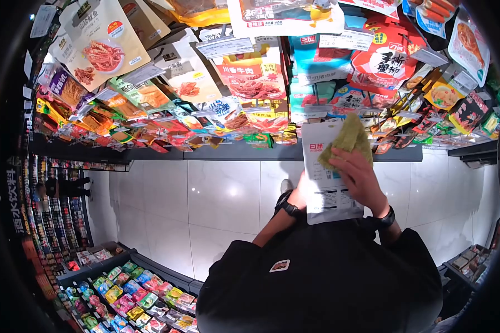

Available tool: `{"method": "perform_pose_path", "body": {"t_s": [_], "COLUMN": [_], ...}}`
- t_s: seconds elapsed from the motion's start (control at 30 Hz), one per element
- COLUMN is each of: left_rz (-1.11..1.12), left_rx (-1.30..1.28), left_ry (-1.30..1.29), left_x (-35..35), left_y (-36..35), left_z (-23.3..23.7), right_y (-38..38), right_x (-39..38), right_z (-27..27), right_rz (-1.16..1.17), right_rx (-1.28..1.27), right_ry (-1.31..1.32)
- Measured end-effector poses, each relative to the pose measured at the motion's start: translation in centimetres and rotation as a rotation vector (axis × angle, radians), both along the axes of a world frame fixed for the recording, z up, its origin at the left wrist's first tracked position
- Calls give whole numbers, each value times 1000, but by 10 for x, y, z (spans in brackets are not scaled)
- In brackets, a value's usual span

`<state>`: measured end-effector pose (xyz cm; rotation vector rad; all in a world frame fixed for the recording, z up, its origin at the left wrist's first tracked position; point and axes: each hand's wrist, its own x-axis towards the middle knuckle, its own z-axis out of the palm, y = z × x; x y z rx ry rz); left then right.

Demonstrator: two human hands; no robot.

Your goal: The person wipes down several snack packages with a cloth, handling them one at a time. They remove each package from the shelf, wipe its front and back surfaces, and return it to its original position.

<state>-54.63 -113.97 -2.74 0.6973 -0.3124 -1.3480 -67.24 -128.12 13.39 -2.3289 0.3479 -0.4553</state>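
Observation:
A white snack bag [333, 202] with printed text on its face hangs upright in front of my body. My left hand [299, 194] grips it at its left edge, with the fingers mostly hidden behind it. Across the upper right of the bag lies a yellow-green cloth [350, 139], bunched under the fingers of my right hand [361, 180]. The cloth overlaps the bag's top edge and covers part of its print. Both wrists wear dark bands.
Packaged snacks [250, 77] hang in dense rows on the rack ahead, with price tags sticking out. A low display [133, 294] of colourful packets stands at the lower left. Another person [66, 187] is at the far left by stocked shelves. Pale tiles [222, 194] cover the floor.

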Motion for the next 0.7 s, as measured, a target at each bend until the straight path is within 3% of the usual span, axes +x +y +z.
{"method": "perform_pose_path", "body": {"t_s": [0.1,0.23,0.33,0.5,0.6,0.7], "left_rz": [28,43,58,81,98,105], "left_rx": [-135,-190,-203,-220,-226,-233], "left_ry": [282,390,408,424,436,436], "left_x": [-7,-11,-9,-4,-4,-3], "left_y": [-9,-8,-7,2,2,0], "left_z": [7,8,10,15,15,17], "right_y": [3,-16,-17,11,-10,-19], "right_x": [12,33,46,43,58,60], "right_z": [0,-3,-14,-11,-19,-28], "right_rz": [213,244,115,513,333,302], "right_rx": [-118,-251,-365,-254,-397,-352], "right_ry": [7,18,31,42,35,91]}}
